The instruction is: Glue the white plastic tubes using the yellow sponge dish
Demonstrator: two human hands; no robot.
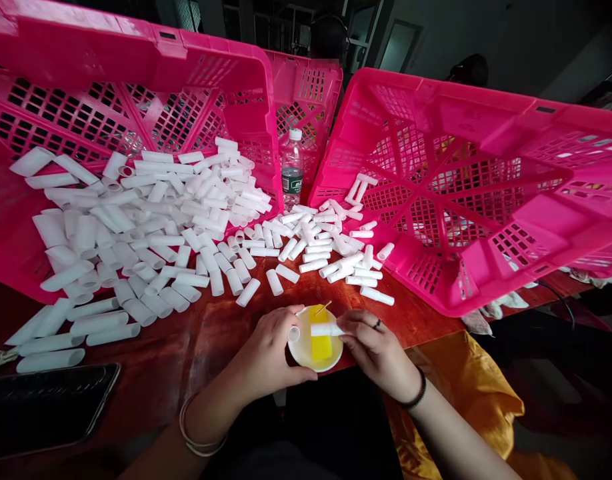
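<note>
My left hand (271,353) is closed around a short white tube (294,333) at the left rim of a small white bowl (306,353). My right hand (376,347) pinches a thin white tube (326,329) held sideways over the bowl. A yellow sponge (320,340) and a thin stick (323,307) sit in the bowl. The bowl rests at the near edge of a reddish wooden table (206,340).
Many white tubes (151,220) spill from a tipped pink crate (111,100) on the left. Thinner tubes (331,253) lie before a second pink crate (466,187) on the right. A water bottle (291,170) stands between them. A dark phone (41,407) lies at the near left.
</note>
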